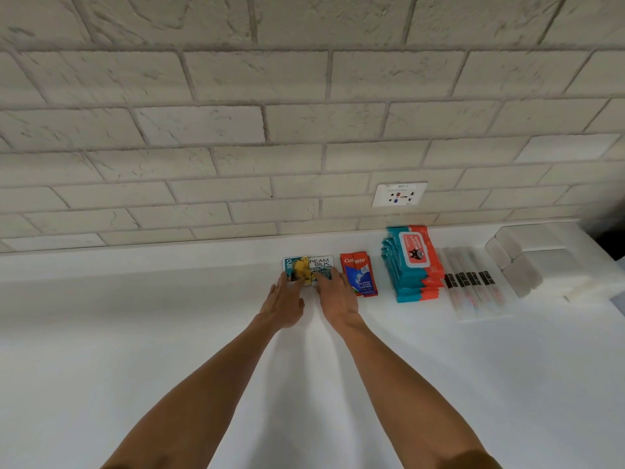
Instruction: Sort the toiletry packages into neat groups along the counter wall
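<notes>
A teal, white and yellow Cream Silk sachet pack (309,267) lies flat by the back wall of the white counter (169,333). My left hand (283,304) touches its left front corner with straight fingers. My right hand (333,296) presses flat on its right front part. To the right lie red and blue Colgate sachets (359,273), then a stack of teal and orange wet wipe packs (413,262), then several clear-wrapped toothbrushes (471,282) side by side, and white soap bars (521,258).
A white brick wall (304,113) backs the counter, with a power socket (399,194) above the wipes. The counter's right end drops off near the soap bars.
</notes>
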Demonstrator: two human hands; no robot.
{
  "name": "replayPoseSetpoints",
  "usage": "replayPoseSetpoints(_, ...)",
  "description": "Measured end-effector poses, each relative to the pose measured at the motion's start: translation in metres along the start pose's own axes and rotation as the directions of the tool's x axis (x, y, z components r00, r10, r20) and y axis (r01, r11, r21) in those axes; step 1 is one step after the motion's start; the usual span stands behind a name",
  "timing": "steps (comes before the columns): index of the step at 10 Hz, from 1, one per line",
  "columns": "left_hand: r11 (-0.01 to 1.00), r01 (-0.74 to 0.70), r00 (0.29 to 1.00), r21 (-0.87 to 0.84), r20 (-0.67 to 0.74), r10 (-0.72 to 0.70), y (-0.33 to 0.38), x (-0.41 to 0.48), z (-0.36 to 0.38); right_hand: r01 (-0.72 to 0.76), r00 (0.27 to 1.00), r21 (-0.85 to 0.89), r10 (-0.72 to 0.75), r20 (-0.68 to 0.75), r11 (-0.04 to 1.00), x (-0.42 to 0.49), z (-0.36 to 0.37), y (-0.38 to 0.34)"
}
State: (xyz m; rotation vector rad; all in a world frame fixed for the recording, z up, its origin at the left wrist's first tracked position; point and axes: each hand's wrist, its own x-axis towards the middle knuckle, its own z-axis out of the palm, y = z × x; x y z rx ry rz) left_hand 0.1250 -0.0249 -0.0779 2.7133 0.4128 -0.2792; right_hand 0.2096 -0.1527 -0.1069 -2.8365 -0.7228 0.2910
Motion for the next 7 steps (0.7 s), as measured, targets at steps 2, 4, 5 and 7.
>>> replayPoseSetpoints(2, 1.000, 0.001, 1.000, -0.013, 0.001, -0.001, 0.004, -0.002, -0.005, -0.028, 1.000, -0.049, 0.028, 0.001, 0.998, 0.007, -0.001, -0.005)
replayPoseSetpoints(4, 1.000, 0.005, 1.000, -0.016, 0.019, -0.005, 0.004, 0.001, -0.004, -0.026, 1.000, -0.109, 0.026, -0.001, 0.994, 0.010, -0.005, -0.006)
replayPoseSetpoints(5, 1.000, 0.001, 1.000, -0.021, 0.007, -0.001, 0.002, 0.000, -0.006, -0.026, 1.000, -0.095, 0.028, 0.014, 0.995, 0.006, -0.014, -0.009)
replayPoseSetpoints(7, 1.000, 0.014, 0.999, 0.010, -0.041, -0.013, 0.007, -0.014, -0.019, 0.027, 0.996, -0.122, -0.037, -0.080, 0.992, -0.010, -0.038, -0.011)
